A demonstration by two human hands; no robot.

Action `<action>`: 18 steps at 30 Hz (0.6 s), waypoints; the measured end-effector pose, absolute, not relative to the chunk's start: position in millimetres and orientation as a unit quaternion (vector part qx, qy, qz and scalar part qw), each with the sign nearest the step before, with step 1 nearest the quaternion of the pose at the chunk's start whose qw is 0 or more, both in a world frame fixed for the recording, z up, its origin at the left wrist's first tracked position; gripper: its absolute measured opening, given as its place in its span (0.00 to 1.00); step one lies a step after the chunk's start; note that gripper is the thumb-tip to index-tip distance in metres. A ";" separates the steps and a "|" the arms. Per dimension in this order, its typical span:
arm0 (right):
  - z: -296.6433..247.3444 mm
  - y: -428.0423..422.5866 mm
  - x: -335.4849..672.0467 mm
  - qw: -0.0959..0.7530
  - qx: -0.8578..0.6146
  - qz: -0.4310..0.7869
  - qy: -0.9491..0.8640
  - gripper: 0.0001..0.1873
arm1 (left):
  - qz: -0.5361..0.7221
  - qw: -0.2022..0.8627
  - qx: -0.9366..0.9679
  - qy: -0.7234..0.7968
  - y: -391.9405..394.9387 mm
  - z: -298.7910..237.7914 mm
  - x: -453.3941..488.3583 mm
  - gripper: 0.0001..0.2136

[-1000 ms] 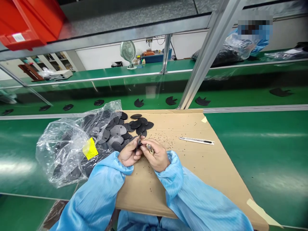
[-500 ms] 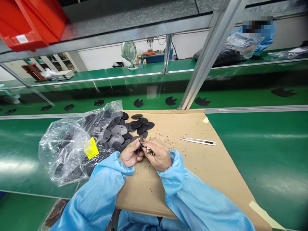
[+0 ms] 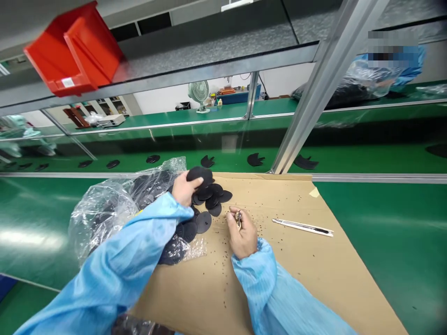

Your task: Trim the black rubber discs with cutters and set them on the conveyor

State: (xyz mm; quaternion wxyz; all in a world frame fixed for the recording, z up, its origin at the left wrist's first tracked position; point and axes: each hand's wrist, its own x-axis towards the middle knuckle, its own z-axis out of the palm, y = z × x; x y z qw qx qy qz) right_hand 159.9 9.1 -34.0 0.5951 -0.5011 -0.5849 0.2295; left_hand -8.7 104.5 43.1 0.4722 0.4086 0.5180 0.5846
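Note:
My left hand (image 3: 184, 187) is closed on a black oval disc (image 3: 201, 175), thumb across its face, at the far side of a pile of similar discs (image 3: 211, 197). Closed near the middle of the cardboard sheet (image 3: 265, 284), my right hand (image 3: 243, 235) grips a small shiny metal clipper (image 3: 238, 219), mostly hidden by the fingers. More discs spill from a clear plastic bag (image 3: 101, 200) on the left, partly behind my left sleeve. Tiny black scraps (image 3: 225, 242) are scattered around my right hand. A white utility knife (image 3: 303, 227) lies to the right.
Beyond the cardboard, a green conveyor belt (image 3: 223, 170) carries spaced black pieces. A slanted metal post (image 3: 314, 100) rises at the cardboard's far edge. Overhead, a red bin (image 3: 77, 56) sits on a shelf. Another person in blue (image 3: 412, 65) is at the far bench.
My hands have separated. The left has moved up and away to the disc pile; the right has shifted slightly right, still gripping the clipper. The view has tilted upward.

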 end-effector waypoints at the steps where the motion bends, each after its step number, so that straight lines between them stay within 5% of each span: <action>1: -34.5 9.6 160.3 0.592 -0.496 0.231 -0.591 0.11 | 0.578 0.389 0.445 0.563 128.1 45.8 -20.3 0.20; 6: -31.8 8.4 158.4 0.582 -0.470 0.243 -0.618 0.08 | 0.357 0.012 0.574 0.737 221.6 64.3 -81.2 0.19; 18: -32.2 9.8 144.4 0.568 -0.562 0.273 -0.536 0.08 | 0.236 0.112 0.601 0.756 286.1 2.3 1.4 0.25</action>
